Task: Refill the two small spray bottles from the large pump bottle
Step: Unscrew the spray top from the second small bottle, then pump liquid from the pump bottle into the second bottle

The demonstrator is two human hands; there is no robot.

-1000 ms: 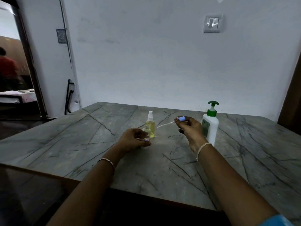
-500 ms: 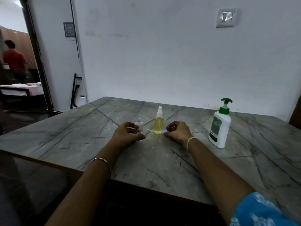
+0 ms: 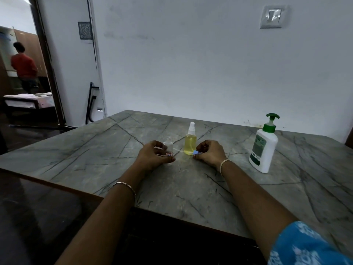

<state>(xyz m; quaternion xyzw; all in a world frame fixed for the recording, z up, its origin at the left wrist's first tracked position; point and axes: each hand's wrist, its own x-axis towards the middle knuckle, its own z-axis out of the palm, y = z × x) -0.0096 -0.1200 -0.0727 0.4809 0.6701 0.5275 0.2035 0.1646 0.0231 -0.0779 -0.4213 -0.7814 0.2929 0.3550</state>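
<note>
- The left hand [image 3: 155,157] curls its fingers round a small clear plastic bottle [image 3: 168,148]. The bottle stands upright with its neck open near the middle of the grey veined stone table [image 3: 95,159], and it looks empty.
- The right hand [image 3: 209,153] rests low on the table and pinches a blue spray head [image 3: 195,152]. Its thin white dip tube [image 3: 177,150] points across toward the clear bottle.
- Just behind that tube stands a second small spray bottle [image 3: 190,143], holding yellow liquid, with its white sprayer fitted. It seems already filled.
- The large white pump bottle [image 3: 263,148], topped with a green pump, stands well apart toward the table's right edge, untouched.
- The step in hand appears to be parking the spray head so the right hand is free. It is best laid where the tube cannot roll, clear of the open neck.
- The pump bottle then needs bringing close, with its spout right over the narrow neck. The left hand should steady the light bottle, and short, gentle strokes should avoid overflow.
</note>
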